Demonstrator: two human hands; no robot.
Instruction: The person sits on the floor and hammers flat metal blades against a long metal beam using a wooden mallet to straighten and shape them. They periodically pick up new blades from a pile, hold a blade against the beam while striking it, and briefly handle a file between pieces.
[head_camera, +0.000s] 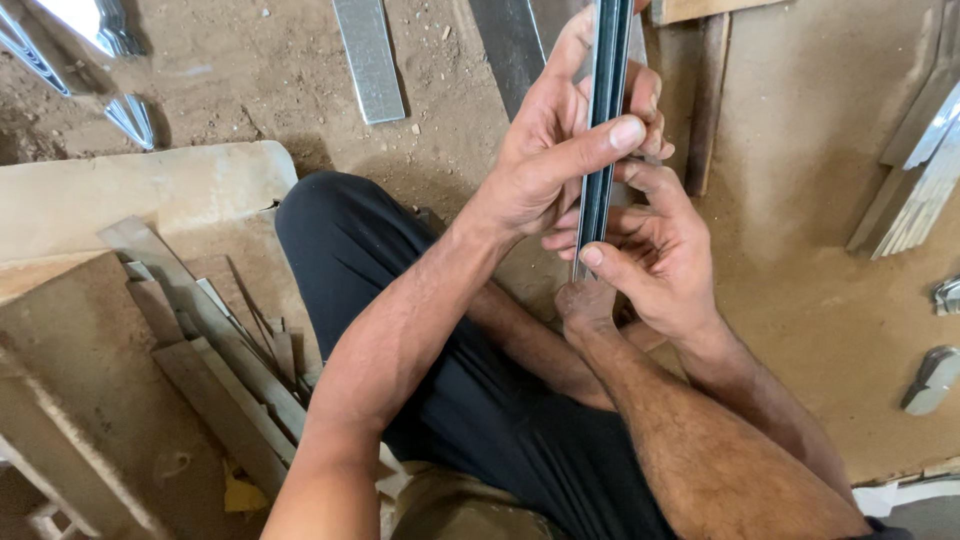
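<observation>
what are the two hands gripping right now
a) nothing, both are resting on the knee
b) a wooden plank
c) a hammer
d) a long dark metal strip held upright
d: the left hand and the right hand both pinch a long dark metal strip, thumbs pressed on its edge, above the sandy floor.

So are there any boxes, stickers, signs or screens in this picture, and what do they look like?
None in view: no package, label, sign or screen.
Both hands, left hand and right hand, grip a long dark metal strip with shiny edges.
Plain metal pieces lie on the sandy floor; grey offcuts are stacked at the left.
</observation>
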